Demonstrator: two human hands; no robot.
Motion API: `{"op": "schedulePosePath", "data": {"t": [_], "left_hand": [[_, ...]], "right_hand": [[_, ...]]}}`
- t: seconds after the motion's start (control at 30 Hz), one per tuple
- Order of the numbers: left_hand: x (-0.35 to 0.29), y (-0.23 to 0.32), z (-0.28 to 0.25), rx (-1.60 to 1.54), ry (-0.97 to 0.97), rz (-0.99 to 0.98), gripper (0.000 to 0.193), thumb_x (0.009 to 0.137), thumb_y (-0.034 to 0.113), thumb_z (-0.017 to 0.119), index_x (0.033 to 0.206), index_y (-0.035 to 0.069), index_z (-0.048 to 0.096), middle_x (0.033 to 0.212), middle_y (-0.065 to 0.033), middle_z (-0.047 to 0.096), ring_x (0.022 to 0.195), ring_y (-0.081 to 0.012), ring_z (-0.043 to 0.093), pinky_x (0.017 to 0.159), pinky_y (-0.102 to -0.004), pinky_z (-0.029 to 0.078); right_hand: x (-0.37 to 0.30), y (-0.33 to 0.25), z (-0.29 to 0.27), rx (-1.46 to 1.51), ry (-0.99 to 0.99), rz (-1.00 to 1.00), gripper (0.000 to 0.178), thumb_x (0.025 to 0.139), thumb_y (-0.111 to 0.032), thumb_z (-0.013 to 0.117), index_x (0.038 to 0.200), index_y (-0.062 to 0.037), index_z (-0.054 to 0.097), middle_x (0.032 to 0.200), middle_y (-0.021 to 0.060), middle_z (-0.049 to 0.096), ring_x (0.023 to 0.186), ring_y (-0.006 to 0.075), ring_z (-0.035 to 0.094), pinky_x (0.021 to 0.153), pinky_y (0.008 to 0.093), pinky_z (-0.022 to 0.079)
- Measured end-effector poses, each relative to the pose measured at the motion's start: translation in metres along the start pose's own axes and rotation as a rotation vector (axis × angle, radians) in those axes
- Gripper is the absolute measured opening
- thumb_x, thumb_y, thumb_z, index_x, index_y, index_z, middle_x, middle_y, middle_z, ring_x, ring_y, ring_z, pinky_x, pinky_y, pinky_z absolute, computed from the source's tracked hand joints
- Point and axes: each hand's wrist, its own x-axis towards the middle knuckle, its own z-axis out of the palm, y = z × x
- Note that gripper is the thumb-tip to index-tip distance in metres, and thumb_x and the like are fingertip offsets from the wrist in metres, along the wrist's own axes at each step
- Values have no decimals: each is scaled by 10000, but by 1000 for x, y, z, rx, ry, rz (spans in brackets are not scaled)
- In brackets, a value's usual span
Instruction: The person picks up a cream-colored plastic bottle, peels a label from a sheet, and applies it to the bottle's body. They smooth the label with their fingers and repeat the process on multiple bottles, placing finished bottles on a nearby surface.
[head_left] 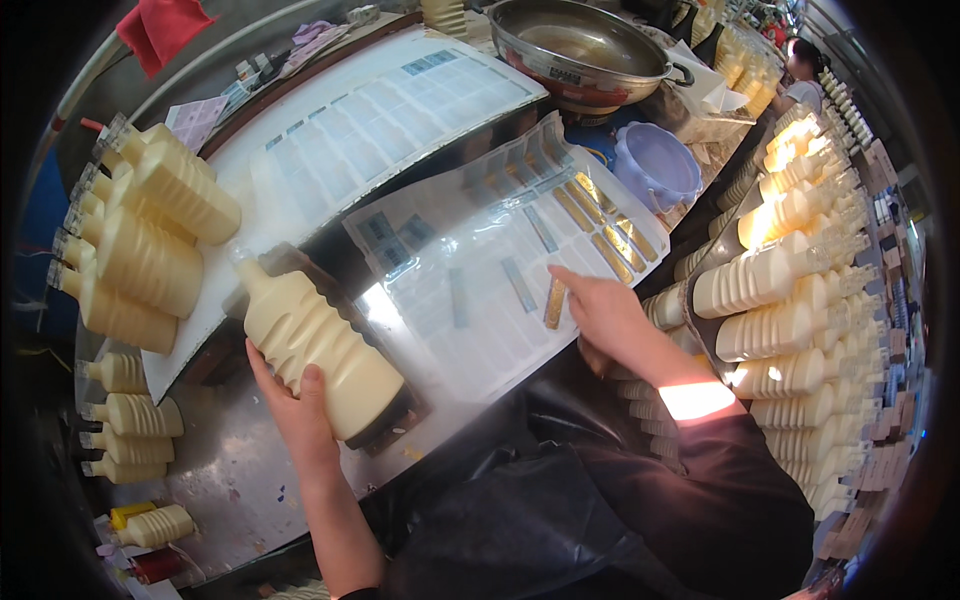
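This looks like a workshop: rows of matching cream bottles line the right side, more bottles are piled at the left, and a scuffed worktable is speckled with scraps. A clear sheet with gold strips, a wide metal pan and a lilac bucket crowd the space; another person is farther back.

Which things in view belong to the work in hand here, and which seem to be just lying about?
Belonging to the work:
Cream ribbed plastic bottle, left hand against it
Translucent plastic sheet bearing gold strips, right hand at one strip

Seemingly just lying about, untouched:
Wide round silver metal pan
Round lavender plastic bucket
Hanging red cloth
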Motion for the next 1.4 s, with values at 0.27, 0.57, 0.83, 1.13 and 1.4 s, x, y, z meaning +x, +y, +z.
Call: {"op": "schedulePosePath", "data": {"t": [0.27, 0.57, 0.83, 1.13, 1.4], "left_hand": [[0, 8, 3, -34, -5, -51, 887, 942, 68, 659, 1646, 48, 120, 1556, -175, 410, 1368, -265, 470, 1168, -374, 345], [1, 6, 0, -8, -27, -59, 845, 967, 89, 611, 1643, 45, 105, 1574, -186, 364, 1403, -269, 419, 1186, -379, 312], [3, 3, -4, -119, -30, -86, 757, 986, 115, 541, 1626, 38, 142, 1539, -192, 388, 1381, -277, 426, 1165, -392, 346], [7, 20, -13, -83, 16, -106, 880, 927, 167, 623, 1640, 73, 115, 1602, -199, 291, 1467, -290, 356, 1205, -407, 295], [40, 23, -5, -384, 85, -160, 535, 1124, 406, 381, 1515, 42, 351, 1436, -160, 493, 1323, -229, 508, 1131, -386, 404]], "right_hand": [[-46, 32, 14, -62, 242, 45, 226, 942, -231, 611, 1035, -47, 705, 890, 182, 703, 784, 378, 687, 713, 484, 546], [-51, 59, 26, 1049, -12, 768, 295, 910, -262, 752, 817, 11, 689, 624, 64, 628, 654, 128, 676, 539, 267, 460], [-4, -22, -24, 157, 86, 266, 187, 783, -186, 705, 808, -4, 743, 719, 169, 712, 705, 289, 731, 670, 376, 564], [106, -236, -58, 1071, -541, -173, 170, 882, -153, 737, 910, 15, 729, 808, 14, 712, 754, 62, 628, 691, 258, 521], [150, -239, 14, 1105, -456, -54, 170, 915, -157, 728, 907, 13, 723, 829, 7, 702, 744, 38, 603, 681, 212, 483]]}}
